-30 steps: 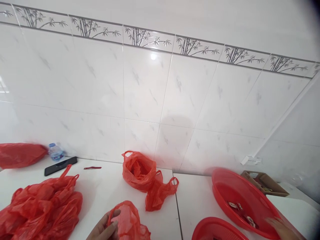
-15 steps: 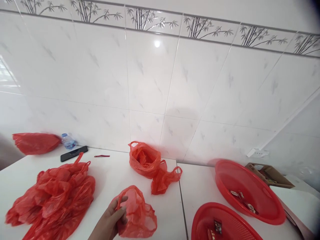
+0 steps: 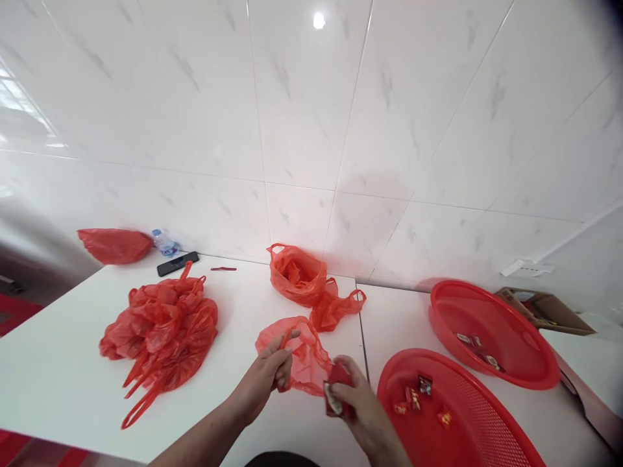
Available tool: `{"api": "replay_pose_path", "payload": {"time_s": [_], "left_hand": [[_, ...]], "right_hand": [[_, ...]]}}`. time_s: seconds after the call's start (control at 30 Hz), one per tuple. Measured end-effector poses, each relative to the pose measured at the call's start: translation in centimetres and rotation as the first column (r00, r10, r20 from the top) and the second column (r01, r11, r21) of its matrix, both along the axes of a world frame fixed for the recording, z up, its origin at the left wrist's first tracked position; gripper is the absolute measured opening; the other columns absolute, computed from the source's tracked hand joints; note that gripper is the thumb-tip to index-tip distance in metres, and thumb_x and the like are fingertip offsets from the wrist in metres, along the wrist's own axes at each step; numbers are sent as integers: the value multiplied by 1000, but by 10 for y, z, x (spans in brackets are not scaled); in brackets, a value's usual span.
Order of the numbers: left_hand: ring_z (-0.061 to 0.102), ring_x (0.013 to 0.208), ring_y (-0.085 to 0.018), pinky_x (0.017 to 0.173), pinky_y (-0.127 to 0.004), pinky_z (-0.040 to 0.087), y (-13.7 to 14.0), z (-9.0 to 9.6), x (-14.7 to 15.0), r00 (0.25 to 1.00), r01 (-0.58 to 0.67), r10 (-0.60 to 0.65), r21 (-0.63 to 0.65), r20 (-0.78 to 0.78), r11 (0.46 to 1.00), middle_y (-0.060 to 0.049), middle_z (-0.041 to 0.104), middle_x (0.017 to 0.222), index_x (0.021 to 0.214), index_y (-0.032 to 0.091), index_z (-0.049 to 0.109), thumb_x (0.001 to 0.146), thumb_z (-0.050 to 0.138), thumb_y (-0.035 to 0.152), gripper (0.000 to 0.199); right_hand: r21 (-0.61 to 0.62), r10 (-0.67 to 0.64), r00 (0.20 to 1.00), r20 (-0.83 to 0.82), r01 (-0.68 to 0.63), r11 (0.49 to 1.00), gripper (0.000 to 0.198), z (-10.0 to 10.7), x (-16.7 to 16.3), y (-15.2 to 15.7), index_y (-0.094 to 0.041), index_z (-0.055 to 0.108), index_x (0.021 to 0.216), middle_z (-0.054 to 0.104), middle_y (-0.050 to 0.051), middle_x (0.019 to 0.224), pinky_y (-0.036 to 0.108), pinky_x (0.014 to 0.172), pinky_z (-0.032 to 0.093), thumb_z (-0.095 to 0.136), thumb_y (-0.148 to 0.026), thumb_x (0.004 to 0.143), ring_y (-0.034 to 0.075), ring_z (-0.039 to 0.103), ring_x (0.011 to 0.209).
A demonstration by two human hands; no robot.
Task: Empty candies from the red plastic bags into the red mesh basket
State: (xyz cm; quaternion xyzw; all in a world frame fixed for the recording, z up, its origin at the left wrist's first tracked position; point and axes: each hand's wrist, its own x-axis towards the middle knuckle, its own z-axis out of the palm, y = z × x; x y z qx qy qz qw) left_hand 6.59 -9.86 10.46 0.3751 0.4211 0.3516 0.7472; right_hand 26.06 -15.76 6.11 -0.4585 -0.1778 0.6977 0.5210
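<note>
My left hand pinches the rim of a thin red plastic bag and holds it up off the white table. My right hand sits right beside the bag's mouth, closed on a few small red wrapped packets. Just to the right lies a red plastic basket with several small red packets in it. A second red basket behind it holds a few more packets.
A heap of red bags lies at left, and an open red bag stands near the tiled wall. At the far left are another red bag, a water bottle and a black phone. A cardboard box sits far right.
The view has tilted down. My right hand left the far basket and came over to the bag with packets in it. My left hand has lifted the bag higher.
</note>
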Motion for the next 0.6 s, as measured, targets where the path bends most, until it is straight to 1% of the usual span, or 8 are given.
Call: {"api": "replay_pose_path", "payload": {"time_s": [0.07,0.13,0.2,0.33,0.4,0.47,0.53,0.6], "left_hand": [[23,47,-8,50,-26,22,-5,-1,3,996,71,-71,-3,45,997,11,30,51,135,16,43,86,52,33,53],[20,46,-8,50,-26,20,-8,-3,4,989,125,-124,-9,80,992,11,29,51,131,14,48,86,53,33,50],[19,47,-8,50,-25,20,-9,-4,2,988,134,-132,-13,83,991,11,28,51,130,14,49,85,54,33,49],[25,49,-9,52,-24,25,-5,-10,-6,997,74,-74,-10,-13,997,11,33,51,134,17,46,83,55,32,54],[27,49,-9,53,-24,26,-1,-12,-9,996,44,-45,-9,-74,999,10,35,51,136,17,44,82,55,32,57],[28,50,-10,53,-24,27,0,-13,-10,992,38,-39,-10,-123,999,10,36,51,138,18,42,81,56,31,60],[29,51,-11,54,-24,27,1,-13,-10,986,65,-66,-11,-154,998,10,37,50,138,18,43,81,56,30,60],[30,52,-11,54,-25,28,1,-12,-8,979,106,-106,-10,-176,994,9,38,50,134,18,48,81,56,31,55]], "right_hand": [[-84,57,992,-114,-67,994,49,-5,-30,18,-25,54,101,61,-6,65,23,52,41,75,-17,58,10,52,52],[-174,-12,986,-165,-17,985,43,-18,-45,34,-24,57,94,63,-4,67,22,55,41,77,-20,56,11,57,58],[-225,-88,983,-159,51,973,38,-31,-48,43,-24,59,91,69,1,80,25,62,46,78,-29,59,16,64,75],[-144,-55,998,-27,51,988,38,-45,-31,35,-26,63,103,67,4,115,31,77,48,71,-39,69,22,59,110],[-69,-18,1000,12,19,997,41,-46,-14,23,-24,62,107,68,6,115,30,79,48,70,-40,71,21,61,108],[-27,-58,993,99,61,998,42,-50,12,9,-21,62,106,70,8,105,31,75,48,68,-44,72,21,65,95],[0,-196,912,360,210,978,39,-57,46,-5,-21,62,103,71,8,94,31,68,49,64,-47,73,21,66,83],[27,-290,702,650,359,933,37,-67,88,-16,-22,62,100,70,8,93,32,67,51,58,-47,74,22,66,81]]}}
